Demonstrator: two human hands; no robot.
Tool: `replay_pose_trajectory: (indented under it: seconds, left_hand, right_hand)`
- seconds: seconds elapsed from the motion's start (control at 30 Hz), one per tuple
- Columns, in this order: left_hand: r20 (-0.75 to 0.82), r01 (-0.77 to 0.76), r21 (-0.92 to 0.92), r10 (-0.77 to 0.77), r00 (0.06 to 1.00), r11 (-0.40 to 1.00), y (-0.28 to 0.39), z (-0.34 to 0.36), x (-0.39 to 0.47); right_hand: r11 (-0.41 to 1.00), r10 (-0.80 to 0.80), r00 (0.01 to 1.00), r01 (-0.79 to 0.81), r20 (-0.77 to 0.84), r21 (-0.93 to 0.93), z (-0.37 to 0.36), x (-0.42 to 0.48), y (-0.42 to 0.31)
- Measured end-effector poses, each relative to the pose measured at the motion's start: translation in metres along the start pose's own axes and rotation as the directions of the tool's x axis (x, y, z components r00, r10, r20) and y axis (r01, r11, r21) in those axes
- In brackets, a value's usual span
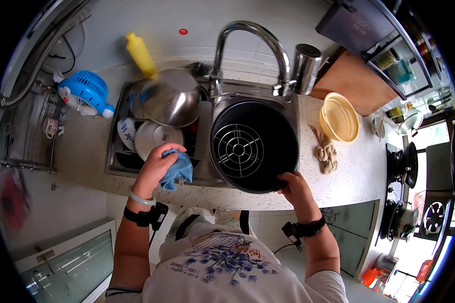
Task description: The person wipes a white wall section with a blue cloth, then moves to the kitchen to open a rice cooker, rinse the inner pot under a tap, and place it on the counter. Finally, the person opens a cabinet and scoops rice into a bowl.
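A large black pot [276,140] with a round wire rack [239,150] in it rests tilted over the right sink basin, under the chrome faucet [250,24]. My right hand [294,189] grips its near right rim. In my left hand [161,163] is a crumpled blue cloth [178,170], held over the front of the left basin. Beyond that hand, a steel bowl [170,100] lies upside down above an overturned white bowl [157,138] and a blue-patterned dish [126,132]. The floor of the right basin is hidden by the pot.
Right of the sink are a yellow plastic basket [340,117], a beige rag [326,155], a steel canister [307,68] and a wooden cutting board [354,83]. A yellow bottle [141,55] stands behind the left basin; a blue fan [85,92] sits left of it.
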State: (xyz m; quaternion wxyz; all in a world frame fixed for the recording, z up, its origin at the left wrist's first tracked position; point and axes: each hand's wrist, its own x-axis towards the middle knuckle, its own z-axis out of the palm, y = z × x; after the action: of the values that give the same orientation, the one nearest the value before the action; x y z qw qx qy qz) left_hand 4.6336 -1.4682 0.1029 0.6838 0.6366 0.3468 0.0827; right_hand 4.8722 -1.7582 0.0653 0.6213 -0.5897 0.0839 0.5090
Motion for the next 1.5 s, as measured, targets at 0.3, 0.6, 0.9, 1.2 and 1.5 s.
replay_pose_trajectory:
  seconds: [0.3,0.6,0.9,1.2,1.5]
  left_hand:
    - [-0.055,0.098,-0.111,-0.105,0.993,0.989,-0.045,-0.094,-0.084]
    - [-0.306,0.070,-0.124,-0.105,0.946,0.990,-0.092,-0.246,-0.199]
    - [-0.551,0.026,-0.388,-0.254,0.795,0.921,-0.149,-0.330,-0.298]
    - [-0.633,-0.022,-0.548,-0.397,0.664,0.836,-0.194,-0.330,-0.347]
    - [-0.684,-0.096,-0.582,-0.423,0.594,0.807,-0.187,-0.334,-0.325]
  right_hand:
    - [0.969,0.023,0.995,0.002,0.098,-0.246,0.115,-0.068,0.006]
    - [0.978,0.093,0.939,-0.024,0.332,-0.206,0.278,-0.061,0.085]
    - [0.958,0.099,0.901,0.028,0.423,-0.285,0.470,0.005,0.162]
    - [0.921,0.094,0.887,0.095,0.452,-0.377,0.583,0.085,0.205]
    - [0.935,0.192,0.892,-0.040,0.409,-0.351,0.655,0.113,0.208]
